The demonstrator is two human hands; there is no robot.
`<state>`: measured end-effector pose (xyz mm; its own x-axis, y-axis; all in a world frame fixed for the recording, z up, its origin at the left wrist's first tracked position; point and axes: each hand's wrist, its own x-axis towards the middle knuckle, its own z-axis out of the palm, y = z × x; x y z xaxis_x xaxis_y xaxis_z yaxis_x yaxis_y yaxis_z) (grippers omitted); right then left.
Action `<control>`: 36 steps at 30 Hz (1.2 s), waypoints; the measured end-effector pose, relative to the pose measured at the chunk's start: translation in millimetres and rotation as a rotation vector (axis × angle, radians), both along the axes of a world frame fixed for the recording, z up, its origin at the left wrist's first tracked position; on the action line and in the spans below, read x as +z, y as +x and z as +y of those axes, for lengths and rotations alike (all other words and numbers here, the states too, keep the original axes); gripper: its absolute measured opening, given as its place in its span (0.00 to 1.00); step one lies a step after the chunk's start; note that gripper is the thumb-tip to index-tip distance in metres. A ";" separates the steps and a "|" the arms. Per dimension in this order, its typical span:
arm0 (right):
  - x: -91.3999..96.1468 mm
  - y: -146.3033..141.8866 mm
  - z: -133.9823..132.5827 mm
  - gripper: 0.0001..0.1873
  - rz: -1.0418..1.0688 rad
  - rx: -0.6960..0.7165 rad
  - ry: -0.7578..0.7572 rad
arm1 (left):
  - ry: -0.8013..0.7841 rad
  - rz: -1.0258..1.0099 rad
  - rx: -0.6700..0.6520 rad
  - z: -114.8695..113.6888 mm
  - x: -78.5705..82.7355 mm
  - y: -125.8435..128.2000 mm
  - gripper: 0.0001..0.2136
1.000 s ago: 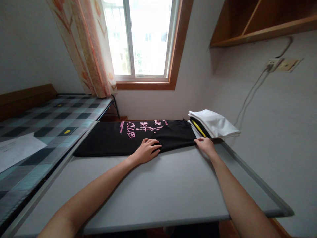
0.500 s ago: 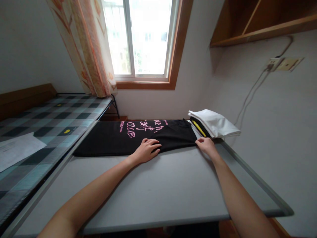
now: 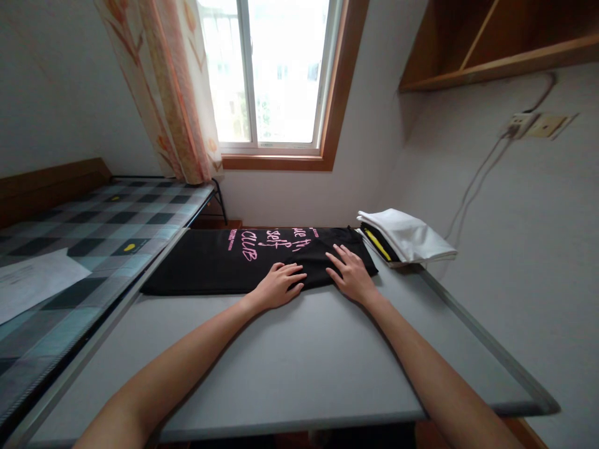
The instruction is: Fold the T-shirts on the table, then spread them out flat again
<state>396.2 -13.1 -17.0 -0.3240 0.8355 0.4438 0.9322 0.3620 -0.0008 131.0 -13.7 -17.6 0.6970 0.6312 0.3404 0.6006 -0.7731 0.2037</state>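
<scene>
A black garment with pink lettering, likely a T-shirt point(image 3: 206, 262), lies folded into a long strip across the far part of the table. My left hand point(image 3: 279, 285) rests on its near edge around the middle, fingers spread. Farther right, my right hand point(image 3: 350, 273) lies flat on the cloth, its fingers apart and holding nothing. The shirt's right end sits just beyond that hand, close to a stack of folded clothes point(image 3: 405, 236). White cloth tops this stack, with black and yellow fabric showing below.
The grey table point(image 3: 281, 368) has a raised rim along its right side. To the left stands a bed with a checked cover point(image 3: 154, 218) and a sheet of paper point(image 3: 40, 280) on it. A cable point(image 3: 477, 174) hangs from a wall socket point(image 3: 521, 125) at the right.
My right hand has let go of the shirt's right near corner and moved left, onto the cloth, with its fingers spread. My left hand has stayed in place.
</scene>
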 end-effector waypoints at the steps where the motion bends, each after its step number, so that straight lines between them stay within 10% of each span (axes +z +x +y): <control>1: -2.7 -2.8 0.6 0.29 -0.030 -0.019 -0.066 | 0.010 0.009 0.026 0.3 -1.0 -0.2 0.20; 6: -11.7 7.8 2.4 0.35 -0.061 -0.171 -0.321 | -0.030 0.087 0.202 3.4 -9.3 0.0 0.31; 12: -11.2 21.0 3.9 0.35 0.043 -0.103 -0.319 | -0.141 0.196 0.102 7.1 -2.2 -18.9 0.35; 19: 0.1 67.0 -0.3 0.23 0.211 0.194 -0.242 | -0.070 0.243 0.015 -4.8 28.9 -138.4 0.22; 27: 6.3 94.7 -12.5 0.19 -0.099 0.212 -0.022 | -0.026 0.396 0.279 -26.2 46.3 -296.7 0.16; 36: 27.4 79.6 -12.6 0.13 -0.261 0.095 0.044 | -0.063 0.239 0.548 -32.4 71.5 -326.7 0.17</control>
<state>475.8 -25.7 10.4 -0.5077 0.7778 0.3704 0.8609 0.4418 0.2524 -195.7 -46.2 53.8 0.3171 0.9340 0.1648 0.9431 -0.3289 0.0492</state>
